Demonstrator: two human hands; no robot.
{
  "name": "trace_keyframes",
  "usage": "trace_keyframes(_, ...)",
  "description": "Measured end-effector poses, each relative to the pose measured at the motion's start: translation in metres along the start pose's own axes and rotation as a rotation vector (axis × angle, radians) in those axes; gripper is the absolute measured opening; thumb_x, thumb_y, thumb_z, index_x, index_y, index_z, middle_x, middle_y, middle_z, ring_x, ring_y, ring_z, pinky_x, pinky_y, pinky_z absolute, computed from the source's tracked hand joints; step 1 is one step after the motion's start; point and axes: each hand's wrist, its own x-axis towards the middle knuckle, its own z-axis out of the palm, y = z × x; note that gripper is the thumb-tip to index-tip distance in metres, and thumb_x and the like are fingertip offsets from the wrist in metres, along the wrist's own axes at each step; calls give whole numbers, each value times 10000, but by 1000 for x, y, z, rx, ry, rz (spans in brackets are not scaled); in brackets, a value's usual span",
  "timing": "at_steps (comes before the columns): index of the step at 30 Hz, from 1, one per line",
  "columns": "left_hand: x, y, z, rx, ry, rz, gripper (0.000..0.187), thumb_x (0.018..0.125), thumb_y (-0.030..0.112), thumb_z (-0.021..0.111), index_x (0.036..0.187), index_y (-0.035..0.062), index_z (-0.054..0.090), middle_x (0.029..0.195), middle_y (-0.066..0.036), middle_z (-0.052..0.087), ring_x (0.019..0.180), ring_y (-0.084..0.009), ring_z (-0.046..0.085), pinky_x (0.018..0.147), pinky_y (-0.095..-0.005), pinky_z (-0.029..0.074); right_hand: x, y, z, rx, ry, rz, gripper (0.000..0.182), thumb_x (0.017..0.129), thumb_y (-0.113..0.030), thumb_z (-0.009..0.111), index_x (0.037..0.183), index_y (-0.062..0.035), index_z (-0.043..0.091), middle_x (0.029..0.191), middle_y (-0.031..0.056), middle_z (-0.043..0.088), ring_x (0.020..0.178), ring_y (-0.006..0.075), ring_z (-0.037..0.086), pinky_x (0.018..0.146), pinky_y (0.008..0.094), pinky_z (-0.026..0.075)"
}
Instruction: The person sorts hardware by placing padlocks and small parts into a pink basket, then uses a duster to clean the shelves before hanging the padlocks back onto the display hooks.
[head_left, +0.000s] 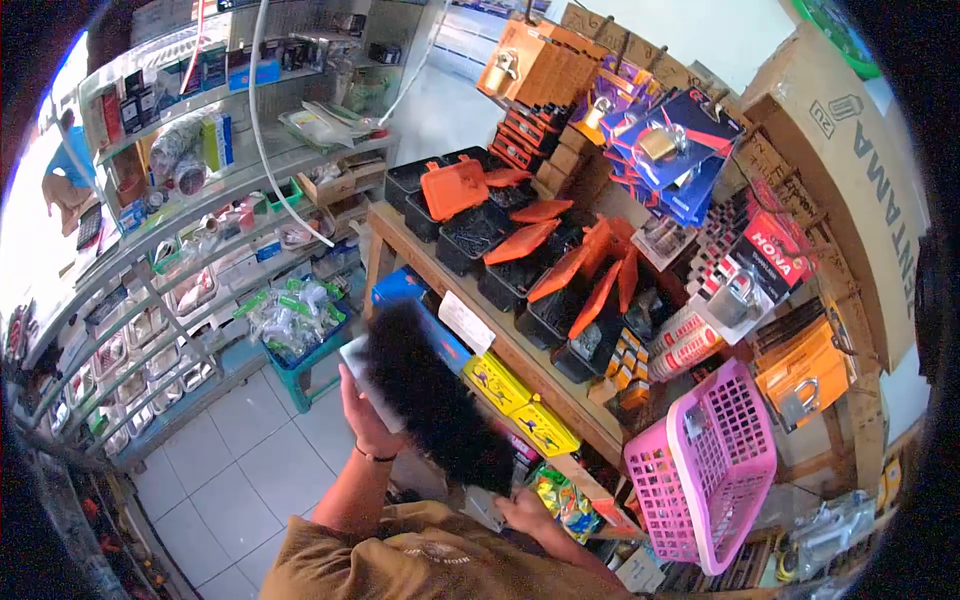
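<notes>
Left hand: my left hand (362,415) is up in front of me, fingers wrapped round the back of a flat pale card-like packet (358,362), so it's clenched on that and carrying it.
Right hand: lower down, the right hand (522,510) is closed on the bottom end of the black feather duster (432,395), by the look of it the handle end, though the handle itself is hidden under the fluff.
Duster spot: it runs diagonally from near the packet down to the right hand, out in front of the worktop (520,360) front edge and over the yellow boxes (515,400) on the shelf below.
How it handles: I reckon it's really light and floppy, soft bristles that squash and shed. Grab the stiff handle, not the plume, since the fluff would just slip and bend.
Packet feel: seems thin, stiff-ish and light, probably slick if it's plastic-wrapped. Pinching along one edge looks safest to me.
Around it: black bins with orange lids (520,250) fill the worktop top, a pink basket (705,465) hangs off its right end, and padlock packs (670,150) hang on the wall behind.
Floor: pale tiles (250,460) off to the left, with glass shelving (170,290) beyond.
</notes>
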Motion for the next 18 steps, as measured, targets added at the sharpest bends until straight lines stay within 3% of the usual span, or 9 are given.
trace_keyframes(2,3,-3,3,-57,14,50,635,824,541,383,1294,121,307,1276,-105,389,1095,-346,441,818,-572,403,8,11,12,-74,-4,72,401,759,-377,532,1021,-78,579,878,199,606,849,359,578,749,432,457)
trace_keyframes(5,7,2,4,375,-419,92,587,868,500,308,1260,65,352,1229,-130,435,1064,-300,480,915,-413,381,14,5,15,-321,-225,-8,385,770,-330,526,1014,-35,570,900,227,590,860,391,558,757,438,446)
trace_keyframes(6,7,5,2,374,-415,89,587,868,500,308,1260,65,352,1229,-130,435,1064,-300,480,915,-413,381,14,-5,11,-319,-226,-3,385,770,-330,526,1014,-35,570,900,227,590,860,391,558,757,438,446)
trace_keyframes(8,8,13,-4,243,-61,220,586,867,488,317,1275,67,321,1240,-128,422,1046,-332,483,854,-482,413,11,-19,6,-5,39,-122,393,768,-327,520,1013,-24,569,902,228,591,855,399,556,767,436,443)
trace_keyframes(9,5,15,-1,355,-249,186,515,891,431,316,1243,63,390,1211,-108,461,1076,-245,473,898,-394,400,13,-20,9,-67,122,-137,328,762,-347,557,841,-32,608,697,182,601,678,275,606,614,379,448)
trace_keyframes(12,4,6,19,329,-493,165,508,895,417,319,1242,53,388,1188,-110,482,1065,-253,484,908,-402,391,2,-30,-2,-125,6,-248,347,776,-357,548,802,-14,592,629,159,577,586,249,582,553,380,439)
trace_keyframes(13,14,4,-3,478,-242,215,492,897,403,326,1234,52,397,1170,-101,498,1049,-259,495,914,-410,384,4,-23,0,-124,8,-246,347,776,-357,548,802,-14,592,629,159,577,586,249,582,553,380,439)
trace_keyframes(16,2,17,4,440,-41,258,556,873,476,318,1269,88,356,1189,-114,480,1043,-268,495,888,-420,401,10,-6,4,-113,-38,-254,341,791,-350,543,735,-15,570,561,115,543,468,223,532,452,355,411)
trace_keyframes(18,7,37,-32,264,-181,204,570,865,506,309,1261,100,364,1219,-120,459,1005,-279,511,825,-446,422,5,-14,3,335,-268,134,283,808,-310,538,674,-64,503,490,42,457,376,152,438,373,287,350)
